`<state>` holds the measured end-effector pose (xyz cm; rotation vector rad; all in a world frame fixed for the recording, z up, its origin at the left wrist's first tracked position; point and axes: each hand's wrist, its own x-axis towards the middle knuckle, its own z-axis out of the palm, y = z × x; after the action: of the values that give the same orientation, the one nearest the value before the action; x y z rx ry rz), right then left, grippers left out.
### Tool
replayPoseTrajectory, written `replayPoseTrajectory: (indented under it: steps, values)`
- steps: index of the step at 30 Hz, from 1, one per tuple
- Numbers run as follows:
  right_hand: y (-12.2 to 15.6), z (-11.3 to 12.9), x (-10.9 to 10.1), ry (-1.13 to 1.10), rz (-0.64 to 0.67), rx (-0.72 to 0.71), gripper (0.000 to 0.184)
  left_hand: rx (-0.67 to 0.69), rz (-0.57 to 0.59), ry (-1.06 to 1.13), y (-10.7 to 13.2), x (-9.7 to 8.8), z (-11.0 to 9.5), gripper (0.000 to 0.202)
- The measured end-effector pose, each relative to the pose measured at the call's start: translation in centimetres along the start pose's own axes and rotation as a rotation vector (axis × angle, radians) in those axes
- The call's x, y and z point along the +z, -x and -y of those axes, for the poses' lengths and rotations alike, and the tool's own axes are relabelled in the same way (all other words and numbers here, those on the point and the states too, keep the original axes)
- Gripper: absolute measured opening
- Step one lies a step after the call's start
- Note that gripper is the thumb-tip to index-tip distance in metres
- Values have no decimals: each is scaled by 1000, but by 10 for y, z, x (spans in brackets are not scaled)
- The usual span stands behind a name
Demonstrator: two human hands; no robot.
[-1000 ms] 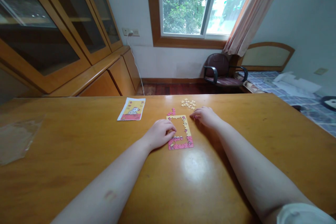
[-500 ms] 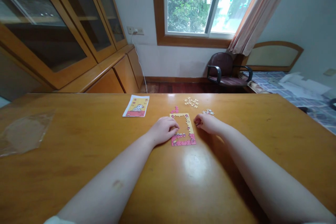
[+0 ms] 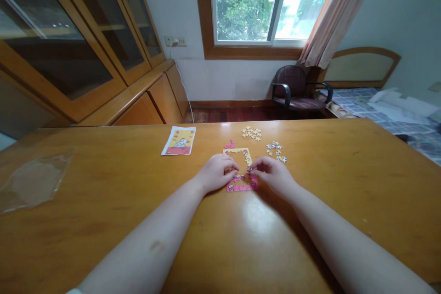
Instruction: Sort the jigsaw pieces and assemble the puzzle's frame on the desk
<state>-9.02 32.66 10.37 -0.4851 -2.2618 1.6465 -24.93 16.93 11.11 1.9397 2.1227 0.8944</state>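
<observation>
A small jigsaw frame (image 3: 240,185) in pink and yellow lies on the wooden table (image 3: 103,193), its middle unfilled. My left hand (image 3: 217,172) rests curled on the frame's left edge, fingertips pressing on it. My right hand (image 3: 272,172) has its fingers pinched at the frame's right side, on a small puzzle piece I can barely see. Loose pieces (image 3: 276,151) lie just right of the frame, face up. A second pile of pale pieces (image 3: 251,133) sits farther back.
A printed reference card (image 3: 179,140) lies left of the puzzle. A clear plastic bag (image 3: 32,179) rests at the table's left. Beyond the far edge stand wooden cabinets (image 3: 86,55), a dark armchair (image 3: 296,89) and a bed (image 3: 396,110).
My right hand moved from the frame's upper right down to its right edge, close to my left hand. The loose pieces to the right are uncovered. My left hand barely shifted.
</observation>
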Motion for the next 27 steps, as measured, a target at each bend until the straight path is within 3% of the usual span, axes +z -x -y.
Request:
replayPoseTrajectory:
  steps: [8, 14, 21, 27]
  values:
    - [5, -8, 11, 99, 11, -180, 2, 6, 19, 80, -2, 2, -9, 13]
    - [12, -1, 11, 143, 12, -343, 6, 6, 24, 176, -3, 2, -17, 13]
    - [14, 7, 1, 450, 1, -564, 5, -74, -14, 246, -2, 5, -13, 14]
    - [16, 6, 1, 611, 58, -641, 14, -87, -17, 279, -2, 5, -16, 15]
